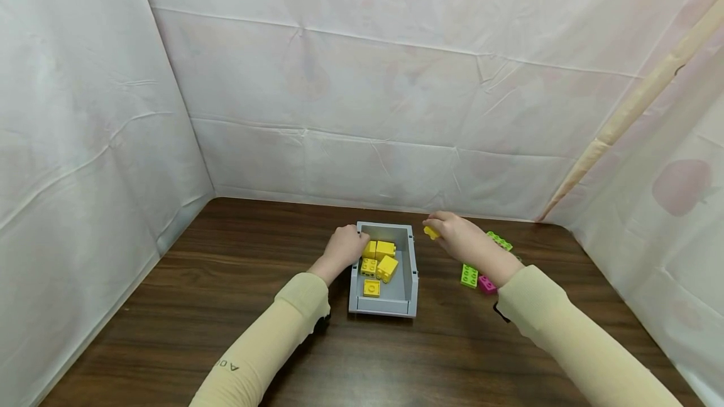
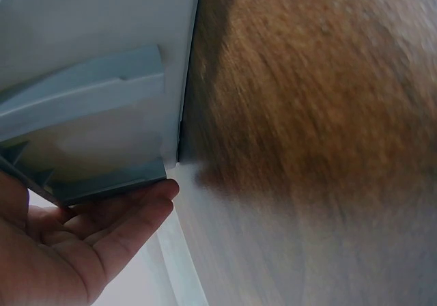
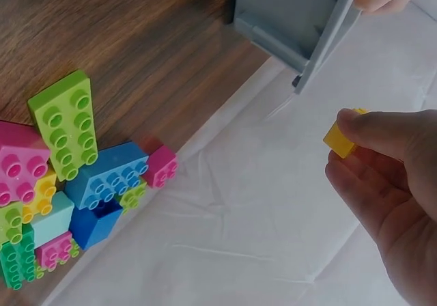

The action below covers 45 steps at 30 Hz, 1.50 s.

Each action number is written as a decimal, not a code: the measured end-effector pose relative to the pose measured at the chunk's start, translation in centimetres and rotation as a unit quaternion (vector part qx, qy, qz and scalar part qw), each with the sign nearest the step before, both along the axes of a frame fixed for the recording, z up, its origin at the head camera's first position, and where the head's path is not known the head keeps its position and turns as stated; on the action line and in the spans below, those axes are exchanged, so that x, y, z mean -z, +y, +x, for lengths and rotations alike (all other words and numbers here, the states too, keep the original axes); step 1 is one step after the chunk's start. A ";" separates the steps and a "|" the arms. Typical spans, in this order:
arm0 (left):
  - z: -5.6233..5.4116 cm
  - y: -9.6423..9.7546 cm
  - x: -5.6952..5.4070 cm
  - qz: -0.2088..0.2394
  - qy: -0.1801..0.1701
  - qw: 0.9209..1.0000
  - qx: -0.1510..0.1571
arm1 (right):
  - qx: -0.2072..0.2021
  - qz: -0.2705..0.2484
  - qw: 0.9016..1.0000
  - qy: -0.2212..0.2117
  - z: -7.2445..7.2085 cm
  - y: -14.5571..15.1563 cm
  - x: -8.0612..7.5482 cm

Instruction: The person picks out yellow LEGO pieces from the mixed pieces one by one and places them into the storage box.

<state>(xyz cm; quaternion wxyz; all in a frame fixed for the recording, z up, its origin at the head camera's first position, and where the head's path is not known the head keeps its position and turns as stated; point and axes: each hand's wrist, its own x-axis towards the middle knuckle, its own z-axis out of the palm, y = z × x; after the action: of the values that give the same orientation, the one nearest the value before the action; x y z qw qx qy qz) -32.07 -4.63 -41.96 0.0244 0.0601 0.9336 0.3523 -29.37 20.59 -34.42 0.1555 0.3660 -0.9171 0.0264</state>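
Observation:
A grey storage bin (image 1: 386, 308) stands on the wooden table with several yellow toy bricks (image 1: 387, 269) inside. My left hand (image 1: 344, 246) grips its left side wall, the thumb at the rim. Seen from the left wrist, the fingers (image 2: 130, 227) lie along the outside of the wall. Just right of the bin, my right hand (image 1: 460, 238) pinches a small yellow brick (image 3: 339, 141) between thumb and fingertips, held in the air near the bin's far right corner. Part of that brick is hidden by the thumb.
To the right, partly under my right forearm, lies a group of loose bricks: a lime one (image 3: 67, 125), a blue one (image 3: 109, 173), a pink one (image 3: 24, 157) and several others. White cloth (image 1: 339, 80) hangs around the back and sides of the table.

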 end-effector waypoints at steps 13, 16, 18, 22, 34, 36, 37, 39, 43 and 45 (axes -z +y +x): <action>0.0 0.0 0.0 -0.005 0.006 1.000 -0.006 | -0.034 -0.014 0.999 0.019 1.9 -1.6 -1.0; 0.0 -0.1 0.0 -0.001 0.006 1.000 -0.004 | -0.032 -0.005 0.999 0.007 2.4 -2.0 -1.2; 0.0 0.0 0.0 0.001 0.006 1.000 -0.002 | -0.033 0.003 0.999 0.002 2.7 -2.2 -1.3; 0.1 -0.1 0.0 0.005 0.008 1.000 -0.001 | -0.042 0.017 0.999 -0.009 3.2 -2.7 -1.2; 0.0 0.0 0.0 0.000 0.003 1.000 -0.004 | -0.060 0.025 0.996 -0.055 4.4 -4.4 -0.4; 0.0 0.0 0.0 -0.002 -0.001 1.000 -0.004 | -0.071 0.030 0.996 -0.052 4.5 -4.6 -0.1; 0.0 0.0 0.0 -0.001 -0.003 1.000 -0.004 | -0.077 0.034 0.995 -0.050 4.5 -4.8 0.0; 0.0 0.0 0.0 0.000 -0.006 1.000 -0.004 | -0.084 0.038 0.995 -0.049 4.6 -5.0 0.2; -0.1 0.0 0.1 0.002 -0.008 1.000 -0.002 | -0.094 0.043 0.993 -0.054 4.7 -5.4 0.7; -0.1 0.0 0.1 0.002 -0.007 1.000 -0.002 | -0.098 0.049 0.992 -0.061 4.7 -5.6 0.9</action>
<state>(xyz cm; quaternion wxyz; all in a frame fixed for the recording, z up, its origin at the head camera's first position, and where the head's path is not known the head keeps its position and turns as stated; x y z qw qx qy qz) -32.18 -4.68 -42.07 0.0301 0.0560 0.9327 0.3551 -24.69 14.94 -35.33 0.0775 0.4588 -0.8849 0.0184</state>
